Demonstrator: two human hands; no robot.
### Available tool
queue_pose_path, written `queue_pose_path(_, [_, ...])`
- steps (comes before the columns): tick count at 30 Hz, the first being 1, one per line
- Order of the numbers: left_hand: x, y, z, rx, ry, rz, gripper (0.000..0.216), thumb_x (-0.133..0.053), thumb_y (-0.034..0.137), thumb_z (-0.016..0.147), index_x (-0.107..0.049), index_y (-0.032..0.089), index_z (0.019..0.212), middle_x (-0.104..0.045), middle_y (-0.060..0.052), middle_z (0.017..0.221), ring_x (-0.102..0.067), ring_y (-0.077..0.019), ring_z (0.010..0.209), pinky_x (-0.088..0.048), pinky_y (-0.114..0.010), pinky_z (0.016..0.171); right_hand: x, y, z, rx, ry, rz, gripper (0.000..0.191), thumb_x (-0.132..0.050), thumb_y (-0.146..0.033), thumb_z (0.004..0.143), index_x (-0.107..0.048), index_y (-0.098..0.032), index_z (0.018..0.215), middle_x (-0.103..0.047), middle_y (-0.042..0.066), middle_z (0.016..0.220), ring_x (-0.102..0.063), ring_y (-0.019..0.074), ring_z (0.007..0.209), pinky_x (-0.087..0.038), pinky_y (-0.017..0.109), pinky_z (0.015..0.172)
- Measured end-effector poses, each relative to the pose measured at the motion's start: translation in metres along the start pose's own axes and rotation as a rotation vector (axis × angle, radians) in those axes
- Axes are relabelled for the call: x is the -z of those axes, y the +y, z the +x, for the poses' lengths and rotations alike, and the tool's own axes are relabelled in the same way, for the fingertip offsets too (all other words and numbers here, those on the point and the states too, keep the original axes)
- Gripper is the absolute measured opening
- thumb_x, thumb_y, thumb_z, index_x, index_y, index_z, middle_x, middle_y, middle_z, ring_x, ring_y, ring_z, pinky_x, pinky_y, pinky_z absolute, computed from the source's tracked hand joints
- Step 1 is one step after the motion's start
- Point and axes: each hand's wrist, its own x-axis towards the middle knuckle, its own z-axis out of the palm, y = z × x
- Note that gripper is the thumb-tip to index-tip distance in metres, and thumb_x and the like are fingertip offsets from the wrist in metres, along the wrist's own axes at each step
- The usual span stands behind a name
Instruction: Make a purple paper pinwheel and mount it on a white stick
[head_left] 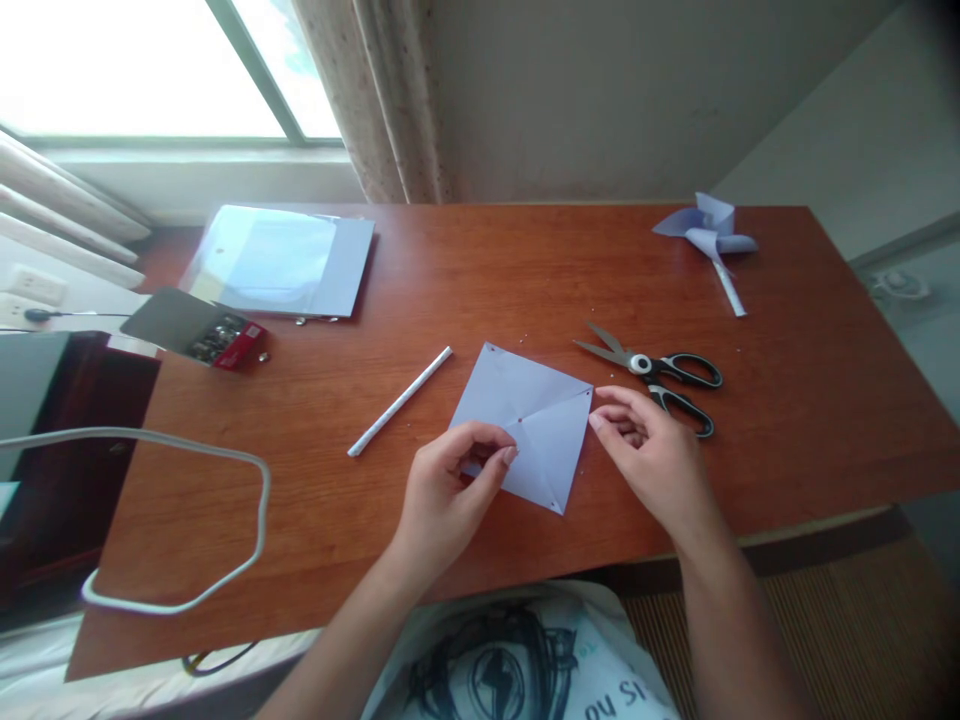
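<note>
A pale blue paper square (534, 412) lies on the red-brown table (795, 400), creased along its diagonals, with small holes near its corners and centre. My left hand (448, 495) rests on its near left part, thumb and fingers pinched together near the paper's centre. My right hand (651, 450) sits at the square's right corner with fingers curled; what they hold, if anything, is hidden. Black-handled scissors (660, 372) lie just beyond my right hand, blades pointing left.
A rolled white paper stick (401, 400) lies left of the square. A finished paper pinwheel (711, 240) rests at the far right. A plastic sleeve of blue sheets (281, 262) and an open red box of pins (217, 338) sit far left. A white cable (187, 520) loops over the near left edge.
</note>
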Motion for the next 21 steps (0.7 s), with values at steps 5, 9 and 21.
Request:
queue_pose_path(5, [-0.001,0.001,0.001,-0.009,-0.007,0.008,0.007,-0.069,0.023,0.090,-0.070,0.018,0.085,-0.069,-0.002,0.076,-0.058,-0.0122,0.064,-0.045,-0.021,0.057,-0.003,0.000,0.000,-0.018,-0.019,0.080,0.041,-0.068,-0.042,0.089,-0.067,-0.021,0.123,-0.076,0.008,0.100,-0.072,0.0221,0.091,-0.056,0.032,0.072])
queue_pose_path(9, [-0.001,0.000,0.001,-0.010,-0.013,0.000,0.007,-0.069,0.023,0.090,-0.070,0.018,0.085,-0.070,-0.003,0.077,-0.059,-0.0133,0.066,-0.047,-0.022,0.059,-0.007,0.001,0.000,-0.017,0.005,0.248,0.054,-0.074,-0.042,0.086,-0.060,-0.020,0.133,-0.073,0.006,0.097,-0.070,0.0205,0.089,-0.056,0.032,0.073])
queue_pose_path(21, [0.000,-0.004,0.000,-0.014,-0.029,0.005,0.006,-0.069,0.024,0.091,-0.070,0.019,0.087,-0.069,-0.003,0.078,-0.058,-0.0137,0.067,-0.047,-0.023,0.060,-0.018,-0.008,-0.005,0.210,0.209,0.235,0.014,-0.071,-0.033,0.091,-0.074,-0.022,0.100,-0.074,0.006,0.100,-0.070,0.0206,0.090,-0.058,0.034,0.080])
